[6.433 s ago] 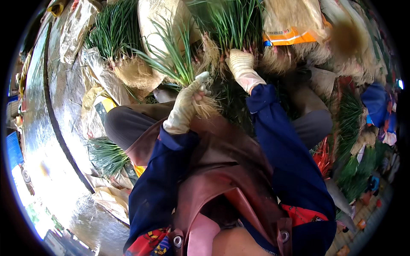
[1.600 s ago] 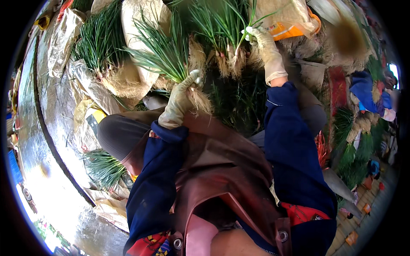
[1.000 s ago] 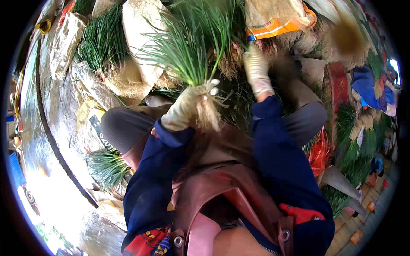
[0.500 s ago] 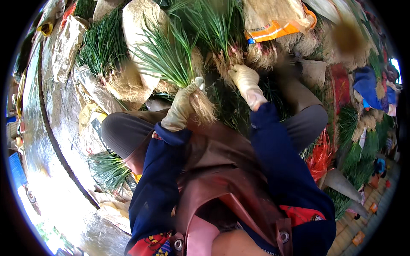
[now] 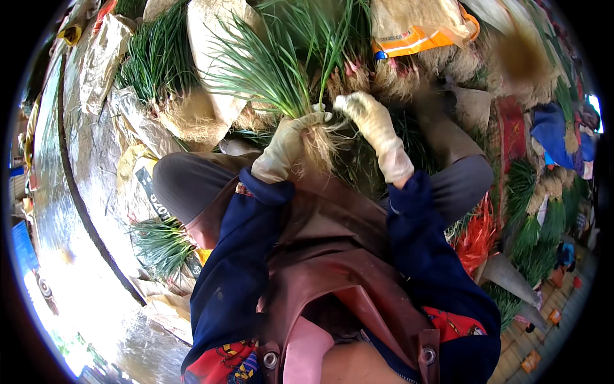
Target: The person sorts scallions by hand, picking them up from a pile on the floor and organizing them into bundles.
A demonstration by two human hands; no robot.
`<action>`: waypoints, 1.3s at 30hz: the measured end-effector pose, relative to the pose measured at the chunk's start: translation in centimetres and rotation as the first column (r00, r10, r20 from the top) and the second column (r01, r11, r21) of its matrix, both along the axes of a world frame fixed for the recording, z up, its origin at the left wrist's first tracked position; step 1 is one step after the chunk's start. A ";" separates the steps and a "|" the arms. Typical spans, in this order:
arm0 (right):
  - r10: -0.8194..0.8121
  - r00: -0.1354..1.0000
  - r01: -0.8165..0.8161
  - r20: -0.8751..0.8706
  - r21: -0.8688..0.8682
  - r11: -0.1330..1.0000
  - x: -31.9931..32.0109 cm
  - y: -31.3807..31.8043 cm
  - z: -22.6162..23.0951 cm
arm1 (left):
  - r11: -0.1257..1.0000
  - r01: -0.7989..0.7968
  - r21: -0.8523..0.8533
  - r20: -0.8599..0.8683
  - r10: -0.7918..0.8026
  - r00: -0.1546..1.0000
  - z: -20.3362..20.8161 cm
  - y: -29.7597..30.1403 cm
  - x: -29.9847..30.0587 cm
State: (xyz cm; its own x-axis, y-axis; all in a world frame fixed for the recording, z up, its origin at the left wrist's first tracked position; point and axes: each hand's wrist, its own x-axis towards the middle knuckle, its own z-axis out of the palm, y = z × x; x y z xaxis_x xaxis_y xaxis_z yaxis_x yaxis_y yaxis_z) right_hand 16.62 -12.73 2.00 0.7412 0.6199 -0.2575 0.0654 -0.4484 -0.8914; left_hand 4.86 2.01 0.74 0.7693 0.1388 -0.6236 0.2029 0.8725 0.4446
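My left hand [image 5: 284, 144], in a pale glove, is closed round a bunch of green onions [image 5: 275, 80]. Their long green leaves fan up and away from me, and the stringy roots [image 5: 320, 146] hang below the fist. Just right of that bunch is my right hand [image 5: 371, 121], gloved too, with fingers curled together near the stalk bases. Whatever those fingers may pinch is hidden. Beyond the hands lies a pile of more green onions [image 5: 352, 73], their pinkish bases and roots toward me.
At the left a leafy bundle [image 5: 157, 57] lies by pale sacks [image 5: 220, 38]. An orange-edged sack [image 5: 416, 29] covers onions at the far right. Red plastic strips [image 5: 476, 240] lie beside my right knee. A smaller bunch [image 5: 160, 246] is near my left knee.
My right hand has drawn back from the pile to beside the held bunch. The left hand has shifted slightly right, and an extra upright stalk now shows at its thumb.
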 end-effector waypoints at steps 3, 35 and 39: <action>0.081 0.887 0.037 -0.455 0.244 0.969 1.0 2.4 -2.0 | 0.995 0.044 -0.086 -0.033 -0.047 0.998 0.0 0.6 -0.8; 0.584 0.493 -0.069 0.645 -0.640 0.765 -5.3 3.2 2.7 | 0.977 0.134 0.164 0.102 -0.152 0.983 -2.0 2.1 -0.8; 0.497 0.748 -0.368 0.440 -0.349 0.862 -4.2 2.0 3.5 | 0.997 0.057 0.048 0.026 -0.058 0.998 -0.2 0.8 -1.2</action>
State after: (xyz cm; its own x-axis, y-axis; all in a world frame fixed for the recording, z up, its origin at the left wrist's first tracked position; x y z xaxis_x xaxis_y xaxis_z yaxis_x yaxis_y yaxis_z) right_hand 12.40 -10.72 5.46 0.4686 0.8774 -0.1030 0.7068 -0.4423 -0.5521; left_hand 3.64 2.82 0.58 0.7934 0.1224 -0.5962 0.2397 0.8376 0.4909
